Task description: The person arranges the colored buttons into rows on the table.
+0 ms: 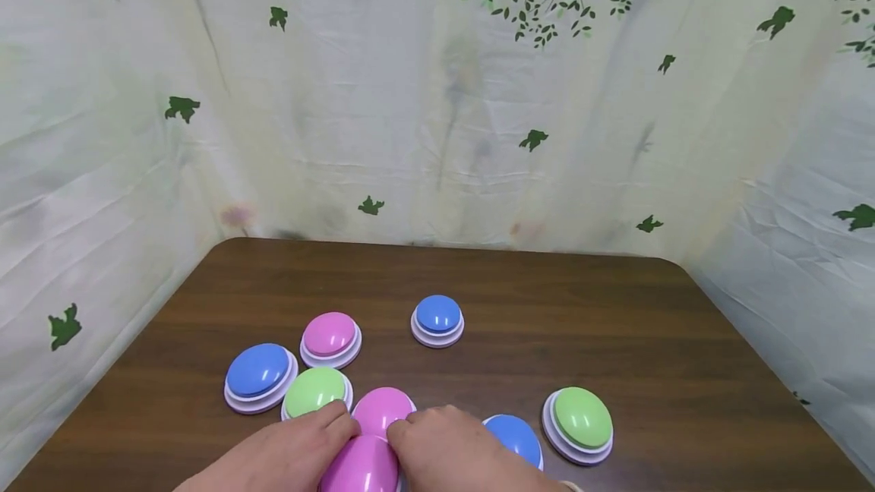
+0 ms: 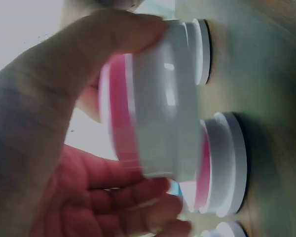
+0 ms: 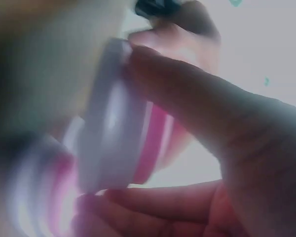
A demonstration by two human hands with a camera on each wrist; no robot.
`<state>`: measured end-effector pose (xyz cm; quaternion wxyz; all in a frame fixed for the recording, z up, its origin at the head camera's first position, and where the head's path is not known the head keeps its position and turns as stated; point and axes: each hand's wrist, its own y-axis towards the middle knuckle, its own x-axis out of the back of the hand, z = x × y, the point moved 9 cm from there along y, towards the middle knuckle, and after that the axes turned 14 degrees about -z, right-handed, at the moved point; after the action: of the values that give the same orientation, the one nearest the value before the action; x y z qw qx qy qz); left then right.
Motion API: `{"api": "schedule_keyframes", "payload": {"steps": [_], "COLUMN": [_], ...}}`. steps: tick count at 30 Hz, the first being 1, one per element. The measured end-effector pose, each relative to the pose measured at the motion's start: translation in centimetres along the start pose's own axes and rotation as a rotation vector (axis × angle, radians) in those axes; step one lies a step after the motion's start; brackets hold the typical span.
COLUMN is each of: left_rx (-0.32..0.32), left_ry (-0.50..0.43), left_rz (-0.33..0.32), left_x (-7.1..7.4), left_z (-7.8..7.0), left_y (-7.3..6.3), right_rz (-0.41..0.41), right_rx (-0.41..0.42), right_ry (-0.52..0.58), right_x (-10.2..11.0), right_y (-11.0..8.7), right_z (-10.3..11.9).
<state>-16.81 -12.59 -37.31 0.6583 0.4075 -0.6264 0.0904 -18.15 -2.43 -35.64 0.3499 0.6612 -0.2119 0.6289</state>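
Note:
Between my left hand (image 1: 287,446) and right hand (image 1: 461,450) is a pink domed push button (image 1: 362,468) with a white base. Both hands grip it from opposite sides. In the left wrist view, the thumb and fingers hold the white base (image 2: 163,103), which stands apart from the tabletop. The right wrist view, blurred, has the right thumb and fingers on the same base (image 3: 113,118). Just beyond it sits a second pink button (image 1: 383,410), partly covered by the hands. A green button (image 1: 314,391) is by the left fingers, and a blue button (image 1: 516,437) is partly behind the right hand.
On the brown wooden table (image 1: 547,310) stand more buttons: a blue one (image 1: 258,370) at left, a pink one (image 1: 330,335) behind it, a blue one (image 1: 438,316) farther back and a green one (image 1: 582,420) at right. A leaf-printed cloth (image 1: 410,97) surrounds the table.

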Motion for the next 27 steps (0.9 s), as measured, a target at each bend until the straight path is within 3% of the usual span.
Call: {"api": "schedule_keyframes", "payload": {"steps": [5,9,17,23,27], "left_rx": [0.057,0.131,0.280,0.385,0.443], "left_ry": [-0.068,-0.114,-0.202,-0.261,-0.280], "left_rz": [-0.129,-0.174,-0.144,-0.136,-0.123], "left_x": [1.9,2.1,-0.6,-2.8,-4.1], "left_z": [-1.2,-1.6,-0.3,0.3,0.0], "left_y": [3.2,6.5,12.5,16.2,18.1], "right_rz": [-0.065,-0.094,-0.094,-0.078,-0.065], "right_rx": [-0.064,-0.127,-0.277,-0.383,-0.447], "right_ry": [0.123,0.162,0.312,0.421,0.433], "right_x": [3.8,5.8,6.7,5.9,5.5], "right_y": [-1.0,-1.4,-1.2,-1.5,-2.0], "right_z": [-2.7,-5.6,-12.2,-17.3,-19.8]}}
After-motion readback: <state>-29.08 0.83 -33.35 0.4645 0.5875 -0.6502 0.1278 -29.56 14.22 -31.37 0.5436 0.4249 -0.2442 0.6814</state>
